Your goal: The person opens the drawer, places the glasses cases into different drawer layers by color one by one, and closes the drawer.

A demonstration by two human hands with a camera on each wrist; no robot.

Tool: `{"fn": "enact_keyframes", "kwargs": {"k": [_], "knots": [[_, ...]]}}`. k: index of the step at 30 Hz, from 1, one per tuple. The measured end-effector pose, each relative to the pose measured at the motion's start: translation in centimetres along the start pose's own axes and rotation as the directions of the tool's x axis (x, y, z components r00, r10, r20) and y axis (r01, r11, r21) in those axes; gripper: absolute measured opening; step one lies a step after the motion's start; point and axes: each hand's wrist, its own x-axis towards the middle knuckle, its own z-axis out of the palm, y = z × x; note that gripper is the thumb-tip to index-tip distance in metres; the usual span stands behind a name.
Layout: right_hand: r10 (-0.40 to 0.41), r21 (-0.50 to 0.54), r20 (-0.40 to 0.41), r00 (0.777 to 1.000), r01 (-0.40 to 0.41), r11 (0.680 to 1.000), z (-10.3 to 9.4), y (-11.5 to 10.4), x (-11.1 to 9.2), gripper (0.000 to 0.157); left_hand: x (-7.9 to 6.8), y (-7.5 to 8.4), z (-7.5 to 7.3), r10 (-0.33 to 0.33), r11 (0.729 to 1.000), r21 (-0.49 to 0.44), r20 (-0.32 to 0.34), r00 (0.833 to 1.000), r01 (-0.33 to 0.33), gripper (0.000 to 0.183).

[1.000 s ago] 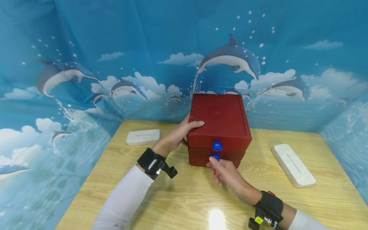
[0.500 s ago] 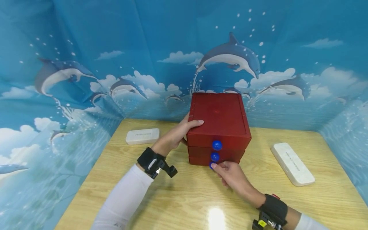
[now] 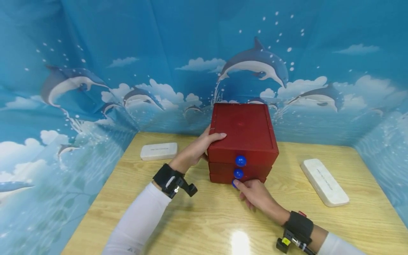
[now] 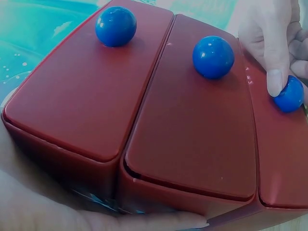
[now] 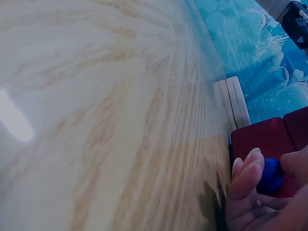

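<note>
A red box of three stacked drawers [image 3: 243, 127] stands at the back of the table, each drawer front bearing a round blue knob. The top knob [image 3: 241, 160] and the middle knob [image 3: 238, 173] are uncovered. My left hand [image 3: 197, 147] rests on the box's left side, thumb on the top and fingers extended along the side wall, as the left wrist view shows. Thumb and fingers of my right hand [image 3: 255, 193] pinch the bottom knob [image 4: 289, 95], partly covering it. All three drawers look closed.
White oblong cases lie on the wooden table [image 3: 197, 223]: one on the left [image 3: 158, 151], another on the right [image 3: 324, 182]. A blue dolphin-print cloth [image 3: 191, 53] hangs close behind the box and along both sides.
My right hand has moved down from the middle knob to the bottom knob, leaving the middle one uncovered. My left hand and the box have stayed in place.
</note>
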Motion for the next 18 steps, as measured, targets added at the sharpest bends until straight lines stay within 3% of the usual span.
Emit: {"fn": "enact_keyframes", "kwargs": {"k": [9,18], "knots": [[-0.026,0.027,-0.006,1.0,0.026,0.999,0.22,0.02,-0.05,0.05,0.0,0.05,0.12,0.011,1.0,-0.012,0.008,1.0,-0.011,0.07],[-0.026,0.01,0.048,0.999,0.026,1.0,0.38,-0.02,-0.86,0.052,0.2,-0.22,0.09,-0.015,1.0,-0.011,-0.018,1.0,0.015,0.073]]}}
